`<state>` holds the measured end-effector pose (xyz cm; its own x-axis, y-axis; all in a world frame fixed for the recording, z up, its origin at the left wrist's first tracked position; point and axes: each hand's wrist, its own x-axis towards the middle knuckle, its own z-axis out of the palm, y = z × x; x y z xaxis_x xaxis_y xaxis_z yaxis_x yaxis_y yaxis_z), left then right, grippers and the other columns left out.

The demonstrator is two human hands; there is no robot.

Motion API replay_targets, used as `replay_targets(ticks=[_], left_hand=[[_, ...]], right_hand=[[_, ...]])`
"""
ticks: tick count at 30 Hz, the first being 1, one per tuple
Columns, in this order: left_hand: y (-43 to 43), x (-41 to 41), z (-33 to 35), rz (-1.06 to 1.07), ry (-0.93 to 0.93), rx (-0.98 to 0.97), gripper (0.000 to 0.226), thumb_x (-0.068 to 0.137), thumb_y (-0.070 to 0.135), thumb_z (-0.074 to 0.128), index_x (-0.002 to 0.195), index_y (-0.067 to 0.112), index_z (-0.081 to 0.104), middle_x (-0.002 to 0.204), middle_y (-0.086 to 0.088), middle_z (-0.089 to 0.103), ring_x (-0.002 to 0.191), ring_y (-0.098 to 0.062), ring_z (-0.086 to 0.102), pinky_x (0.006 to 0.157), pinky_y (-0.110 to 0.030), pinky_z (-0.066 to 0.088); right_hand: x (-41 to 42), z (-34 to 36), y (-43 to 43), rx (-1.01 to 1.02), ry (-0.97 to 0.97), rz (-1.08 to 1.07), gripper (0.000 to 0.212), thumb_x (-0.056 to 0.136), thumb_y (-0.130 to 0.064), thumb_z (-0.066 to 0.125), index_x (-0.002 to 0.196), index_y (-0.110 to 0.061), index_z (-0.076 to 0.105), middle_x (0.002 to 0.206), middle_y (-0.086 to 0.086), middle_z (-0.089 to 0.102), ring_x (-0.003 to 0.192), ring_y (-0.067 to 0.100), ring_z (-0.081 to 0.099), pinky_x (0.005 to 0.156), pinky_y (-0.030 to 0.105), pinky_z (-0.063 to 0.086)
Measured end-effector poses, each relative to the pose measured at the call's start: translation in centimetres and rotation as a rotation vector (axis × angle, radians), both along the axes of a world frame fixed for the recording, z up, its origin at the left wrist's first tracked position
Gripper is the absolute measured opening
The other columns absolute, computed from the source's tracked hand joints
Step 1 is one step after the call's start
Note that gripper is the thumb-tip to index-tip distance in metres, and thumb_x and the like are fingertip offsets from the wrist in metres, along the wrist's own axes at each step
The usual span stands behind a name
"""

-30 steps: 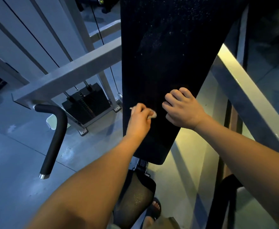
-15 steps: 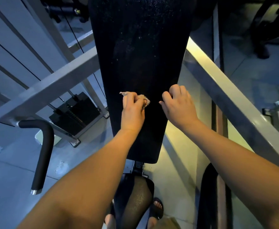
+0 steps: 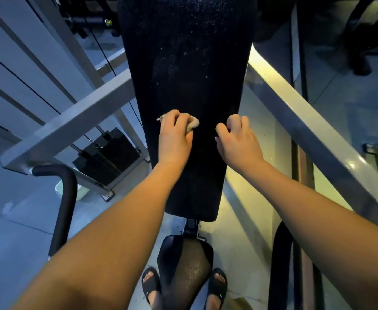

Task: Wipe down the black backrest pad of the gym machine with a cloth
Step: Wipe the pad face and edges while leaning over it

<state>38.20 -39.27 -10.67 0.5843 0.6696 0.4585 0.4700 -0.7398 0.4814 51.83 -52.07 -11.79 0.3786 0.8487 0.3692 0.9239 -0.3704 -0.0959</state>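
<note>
Backrest pad: I am looking down on one black backrest pad (image 3: 188,86). It is running from 12 o'clock to the middle of my view, narrowing toward its lower end, and pale specks are showing on its upper half.
Cloth: one small pale cloth (image 3: 193,124) is lying bunched on the pad's left half, just toward 12 o'clock from centre. Its edges are poking out on both sides of the fingers.
Left hand: one left hand (image 3: 174,139) is curling its fingers over the cloth, grasping it and pressing it onto the pad.
Right hand: one right hand (image 3: 237,142) is sitting at 3 o'clock from the left hand, near it but apart. Its fingers are clenched with nothing in them, and its knuckles are resting on the pad by the right edge.
Frame beams: I am counting two grey beams, a left beam (image 3: 71,126) slanting toward 9 o'clock and a right beam (image 3: 313,130) slanting toward 4 o'clock.
Handle: one black curved handle (image 3: 68,198) is hanging at 8 o'clock.
Weight stack: one black weight stack (image 3: 107,157) is standing at 9 o'clock, behind the left beam.
Seat: one black seat (image 3: 172,249) is sitting at 6 o'clock, below the pad's lower end.
Feet: two are showing in black sandals at 6 o'clock, the left foot (image 3: 150,285) and right foot (image 3: 217,285), one on each side of the seat.
</note>
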Motion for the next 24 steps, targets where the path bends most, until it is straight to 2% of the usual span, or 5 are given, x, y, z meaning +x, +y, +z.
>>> replay_targets(ticks=[6,12,14,19,24], left_hand=[[-3.6,-4.3,-8.2,-0.101,0.414,-0.277,0.023,0.095,0.013,0.062,0.117,0.012,0.069,0.119,-0.004,0.054,0.11,-0.025,0.057,0.095,-0.032,0.048],[-0.7,0.1,1.9,0.009,-0.176,-0.118,0.024,0.086,0.004,0.065,0.108,0.013,0.072,0.111,0.0,0.05,0.104,-0.015,0.054,0.091,-0.018,0.045],[0.8,1.6,4.2,0.042,-0.217,-0.055,0.024,0.084,0.002,0.064,0.106,0.012,0.069,0.111,-0.001,0.05,0.102,-0.017,0.055,0.086,-0.019,0.044],[-0.1,0.5,-0.4,0.008,-0.082,-0.015,0.024,0.082,0.002,0.071,0.105,0.009,0.068,0.114,-0.009,0.056,0.103,-0.024,0.056,0.083,-0.024,0.041],[-2.0,-4.2,-7.8,0.034,0.283,-0.3,0.018,0.094,0.008,0.061,0.111,0.01,0.067,0.113,-0.001,0.052,0.103,-0.024,0.059,0.086,-0.022,0.041]], right_hand=[[0.4,-0.2,-0.1,-0.027,-0.003,0.037,0.016,0.1,-0.022,0.062,0.109,-0.012,0.053,0.115,0.013,0.045,0.099,0.032,0.049,0.071,0.039,0.056],[0.4,-0.1,0.1,-0.038,0.01,0.031,0.017,0.1,-0.02,0.062,0.109,-0.013,0.05,0.115,0.013,0.043,0.098,0.033,0.046,0.068,0.041,0.054],[0.1,-0.4,0.2,-0.04,0.032,0.003,0.02,0.098,-0.017,0.064,0.112,-0.014,0.05,0.117,0.012,0.044,0.099,0.032,0.047,0.07,0.04,0.056],[-0.1,-0.5,0.4,-0.042,0.039,-0.021,0.029,0.091,-0.01,0.07,0.112,-0.015,0.049,0.116,0.013,0.043,0.098,0.033,0.046,0.069,0.036,0.05],[-0.2,-0.5,0.4,-0.071,0.047,-0.01,0.033,0.091,-0.01,0.07,0.111,-0.018,0.046,0.118,0.01,0.04,0.1,0.031,0.045,0.071,0.034,0.052]])
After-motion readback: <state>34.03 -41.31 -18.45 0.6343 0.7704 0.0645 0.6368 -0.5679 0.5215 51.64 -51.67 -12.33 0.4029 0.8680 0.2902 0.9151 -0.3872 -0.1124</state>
